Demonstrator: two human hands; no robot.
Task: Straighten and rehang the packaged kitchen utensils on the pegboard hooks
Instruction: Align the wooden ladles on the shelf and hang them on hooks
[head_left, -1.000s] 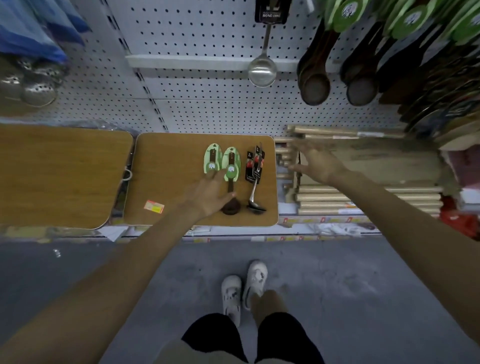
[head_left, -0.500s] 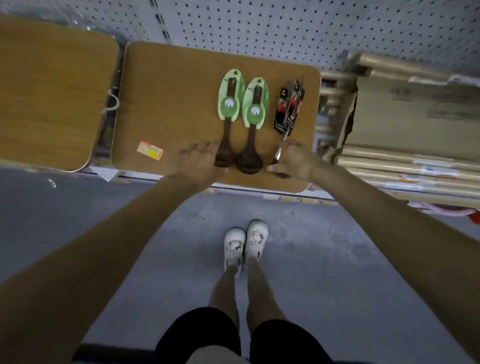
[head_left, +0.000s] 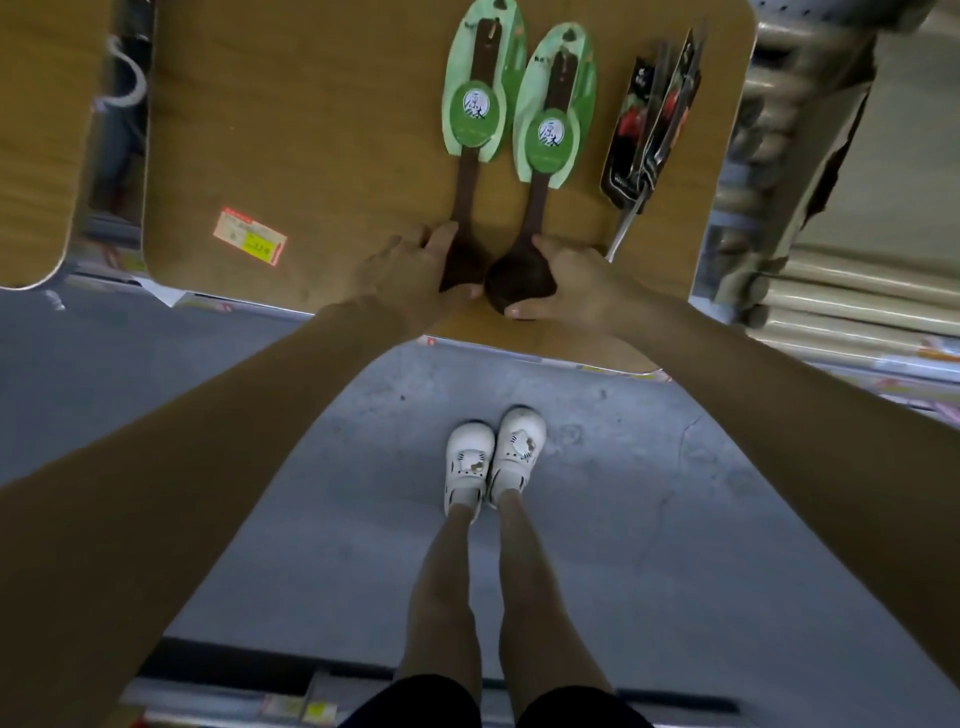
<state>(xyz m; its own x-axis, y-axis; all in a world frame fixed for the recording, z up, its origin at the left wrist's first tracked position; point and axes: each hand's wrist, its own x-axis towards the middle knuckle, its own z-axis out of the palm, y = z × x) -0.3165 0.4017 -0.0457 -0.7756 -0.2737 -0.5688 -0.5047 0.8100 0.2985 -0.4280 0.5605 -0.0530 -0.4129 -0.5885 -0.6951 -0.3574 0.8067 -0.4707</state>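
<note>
Two dark wooden ladles with green leaf-shaped cards lie side by side on a wooden tabletop (head_left: 322, 130). My left hand (head_left: 410, 273) grips the bowl of the left ladle (head_left: 470, 171). My right hand (head_left: 571, 283) curls round the bowl of the right ladle (head_left: 540, 197), thumb under its near side. To the right lie metal spoons in black and red packaging (head_left: 652, 114), their handle (head_left: 623, 231) reaching toward my right hand. The pegboard is out of view.
An orange price sticker (head_left: 249, 243) lies on the tabletop. A second wooden top (head_left: 36, 156) sits to the left across a gap. Cardboard boxes and rolls (head_left: 810, 182) stand at the right. Grey floor and my white shoes (head_left: 493, 457) are below.
The view has tilted down, so the pegboard has left the frame. My right hand moved from the metal spoon to the right ladle's bowl. My left hand closed on the left ladle's bowl.
</note>
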